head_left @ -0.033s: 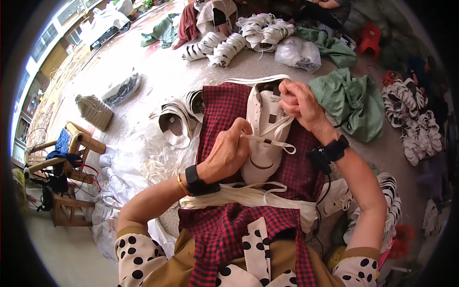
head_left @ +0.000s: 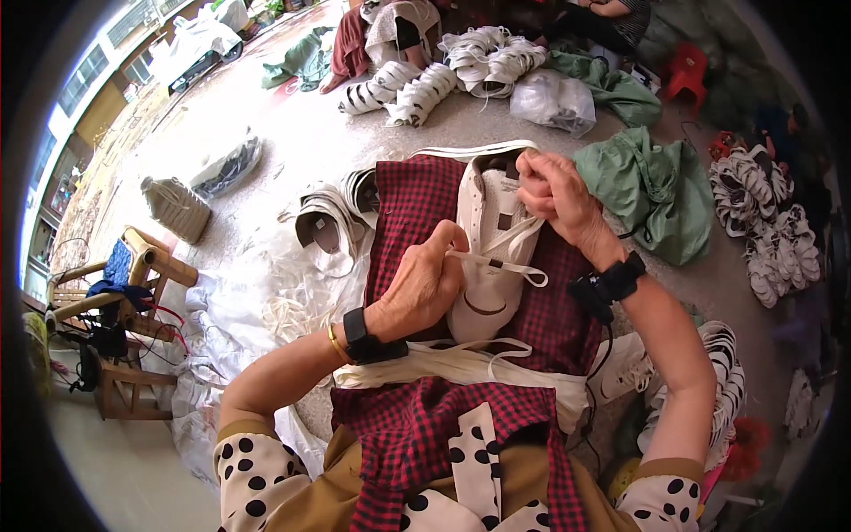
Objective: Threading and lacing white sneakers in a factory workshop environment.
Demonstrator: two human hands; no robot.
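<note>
A cream-white sneaker (head_left: 486,306) lies on the red-and-black checked cloth over my lap, toe toward me. Its white shoelace (head_left: 510,266) is partly threaded and crosses the tongue, with a loop hanging past the right side. My left hand (head_left: 425,277) pinches the lace at the shoe's left edge, thumb and forefinger together. On the right, by the upper eyelets, my right hand (head_left: 560,197) is closed on lace strands; its fingertips are partly hidden. A bundle of loose white laces (head_left: 443,365) lies across my lap below the toe.
More white shoes (head_left: 328,232) sit left of my lap on clear plastic. Green cloth (head_left: 651,195) is heaped at right, near piled shoes (head_left: 762,222). A bamboo stool (head_left: 146,275) stands at left. Shoe stacks (head_left: 492,58) lie ahead, beside other people. A black cable (head_left: 603,363) hangs from my right wrist.
</note>
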